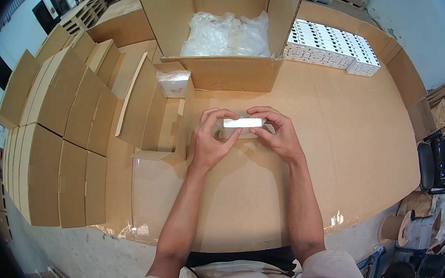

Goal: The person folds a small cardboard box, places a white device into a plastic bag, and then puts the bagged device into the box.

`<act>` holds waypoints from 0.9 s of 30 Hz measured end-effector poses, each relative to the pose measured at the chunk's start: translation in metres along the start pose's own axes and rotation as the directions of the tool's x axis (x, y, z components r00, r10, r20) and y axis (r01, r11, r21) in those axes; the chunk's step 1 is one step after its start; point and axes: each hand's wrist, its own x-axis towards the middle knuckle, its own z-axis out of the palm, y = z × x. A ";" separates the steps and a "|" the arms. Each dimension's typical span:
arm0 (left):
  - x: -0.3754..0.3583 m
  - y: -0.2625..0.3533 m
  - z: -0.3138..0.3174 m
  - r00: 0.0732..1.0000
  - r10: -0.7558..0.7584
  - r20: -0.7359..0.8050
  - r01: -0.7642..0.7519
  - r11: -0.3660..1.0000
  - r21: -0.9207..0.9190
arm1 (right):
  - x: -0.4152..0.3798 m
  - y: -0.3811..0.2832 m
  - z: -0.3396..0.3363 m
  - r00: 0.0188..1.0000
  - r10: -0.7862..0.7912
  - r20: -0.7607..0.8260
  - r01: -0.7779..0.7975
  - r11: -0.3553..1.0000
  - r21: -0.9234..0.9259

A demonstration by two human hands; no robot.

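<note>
Above the cardboard-covered table, a small white box [243, 123] is held between my two hands. My left hand [211, 140] grips its left end with thumb and fingers closed. At the other end, the fingers and thumb of my right hand [281, 135] are closed on the same box. Something see-through, perhaps a plastic bag, shows around and below the box. To the left of my hands stands an open brown carton [152, 114]; a white box in clear plastic [175, 86] sits at its far end.
A large open carton [234, 75] with clear plastic bags [225, 35] stands at the back. Rows of white boxes [324, 44] lie at the back right. Brown cartons [45, 174] are stacked on the left. A black chair [439, 162] is beyond the table's right edge.
</note>
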 end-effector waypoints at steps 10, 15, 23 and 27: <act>0.003 -0.033 0.005 0.911 -0.334 0.244 0.412 0.695 -0.588 | -0.001 0.003 0.003 0.997 -0.067 -0.044 0.063 0.993 -0.097; 0.003 -0.037 0.004 0.894 -0.358 0.269 0.446 0.669 -0.594 | -0.003 -0.016 0.011 0.976 -0.186 -0.112 0.159 0.963 -0.217; 0.004 -0.032 0.005 0.899 -0.353 0.259 0.436 0.658 -0.614 | -0.002 -0.007 0.006 0.975 -0.219 -0.041 0.195 0.927 -0.320; 0.002 -0.038 0.008 0.904 -0.350 0.244 0.422 0.650 -0.632 | -0.003 -0.008 0.007 0.972 -0.230 -0.048 0.203 0.923 -0.326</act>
